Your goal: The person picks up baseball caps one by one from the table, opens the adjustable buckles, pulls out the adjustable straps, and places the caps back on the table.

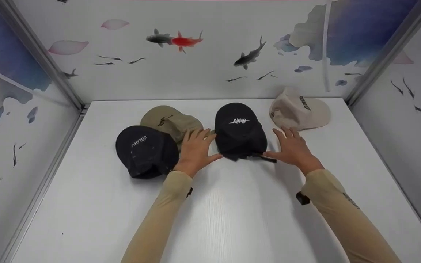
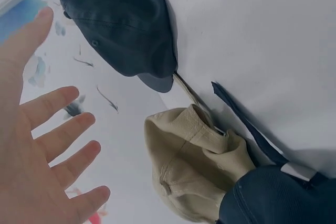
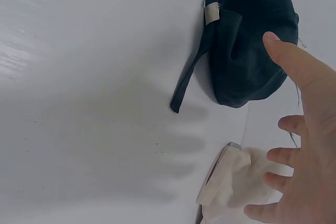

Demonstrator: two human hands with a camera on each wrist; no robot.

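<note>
A black cap (image 1: 240,133) with white lettering lies between my two hands, its brim toward the back wall and its strap trailing at the front right. My left hand (image 1: 194,150) hovers with spread fingers at its left, over the edge of an olive cap (image 1: 181,122). Another dark cap (image 1: 146,151) with grey lettering lies left of that hand, overlapping the olive one. My right hand (image 1: 290,148), fingers also spread, is between the black cap and a cream cap (image 1: 298,111). Both palms show empty in the wrist views, the left hand (image 2: 47,145) and the right hand (image 3: 299,150).
All the caps lie on a white table (image 1: 217,219), the cream one near its back right corner. White panels (image 1: 210,69) printed with fish and petals close off the back and both sides, joined by grey metal posts (image 1: 46,54).
</note>
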